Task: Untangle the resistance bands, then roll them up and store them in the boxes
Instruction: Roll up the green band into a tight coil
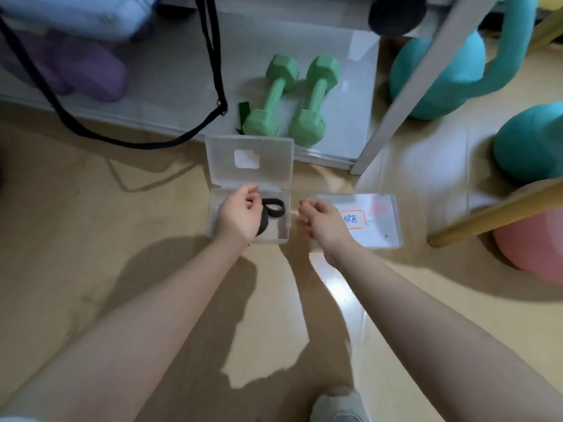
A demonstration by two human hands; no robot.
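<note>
The left hand (pixel 239 216) hovers loosely curled over the open clear box (pixel 281 220), fingers apart and grasping nothing, while the right hand (pixel 320 222), also half-curled and empty, sits over the closed labelled box (pixel 380 226) beside it. Both boxes lie on a pale wooden floor (pixel 122 239) near green dumbbells (pixel 292 99) and teal kettlebells (pixel 438 71). The black resistance band (pixel 272 210) lies loosely coiled inside the open box, its long axis running from near-left to far-right.

Clear plastic boxes: two, namely one open box (pixel 281 220) with its lid up and one closed box (pixel 377 220) with a label. Black resistance band (pixel 272 212): one, in the open box. Green dumbbells: two, left (pixel 272 97) and right (pixel 315 100). Teal kettlebells: two, rear (pixel 441 74) and right (pixel 530 143). Black strap (pixel 170 143): one. Hands: two, left (pixel 239 216) and right (pixel 323 223).
</note>
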